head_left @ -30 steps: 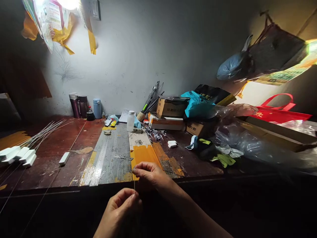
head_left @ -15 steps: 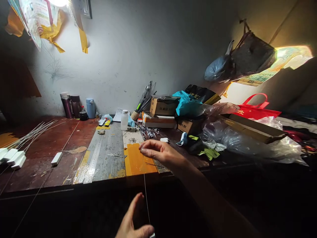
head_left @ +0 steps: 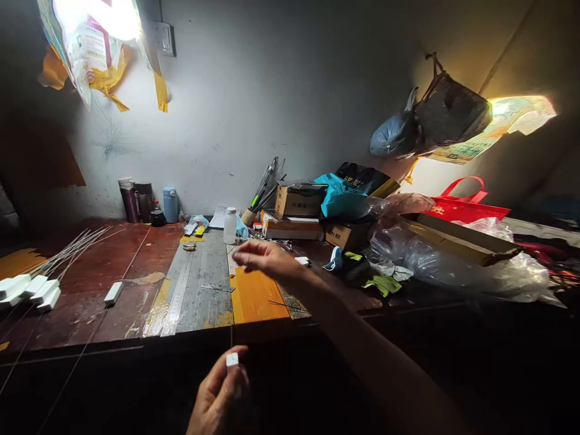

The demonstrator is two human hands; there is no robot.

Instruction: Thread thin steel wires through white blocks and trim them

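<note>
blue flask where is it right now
In the head view, the blue flask stands left of centre by the wall, just right of the small black container.

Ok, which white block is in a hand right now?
The white block between the left hand's thumb and fingers; the lone block and the block cluster farther left rest on the tabletop.

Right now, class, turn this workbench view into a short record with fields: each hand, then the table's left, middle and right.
Left hand: holds a small white block
Right hand: higher in view, fingertips close together; whether they grip anything is unclear
Table left: clustered white blocks with thin rods; lone block apart
Table middle: ruler, orange patch, translucent bottle behind
Table right: open cardboard box, clear plastic, red bag
</note>
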